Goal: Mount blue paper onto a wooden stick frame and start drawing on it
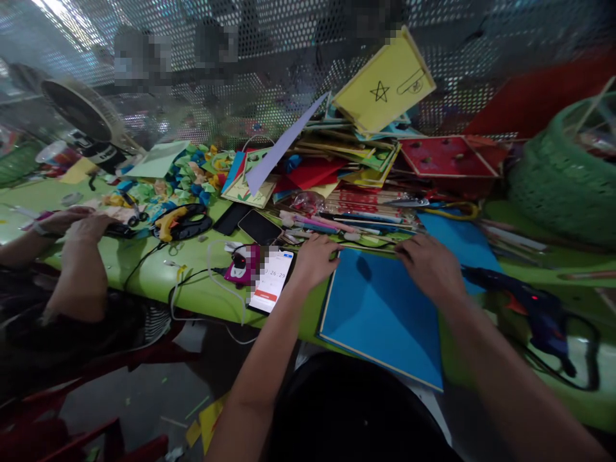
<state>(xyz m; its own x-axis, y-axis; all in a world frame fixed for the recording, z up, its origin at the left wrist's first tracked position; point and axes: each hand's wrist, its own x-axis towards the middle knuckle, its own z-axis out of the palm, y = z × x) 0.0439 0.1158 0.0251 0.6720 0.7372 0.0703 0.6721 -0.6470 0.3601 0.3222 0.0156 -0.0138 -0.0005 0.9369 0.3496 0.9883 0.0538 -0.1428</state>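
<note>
Handling a blue board (pixel 380 314) at the near edge of the green table (pixel 154 282), had left hand (pixel 316 260) and right hand (pixel 433 266) at its far corners, pinch or mere touch impossible to tell, and likely needed even pressure.

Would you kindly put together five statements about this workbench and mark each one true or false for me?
1. The left hand is at the far left corner of the blue board. True.
2. The right hand is wrapped around the glue gun. False: it is at the far edge of the blue board, and the glue gun lies to its right.
3. The phone with the lit screen lies to the left of the blue board. True.
4. The propped yellow panel has a heart drawn on it. False: it shows a star.
5. The fan stands at the right end of the table. False: it is on the left.
</note>
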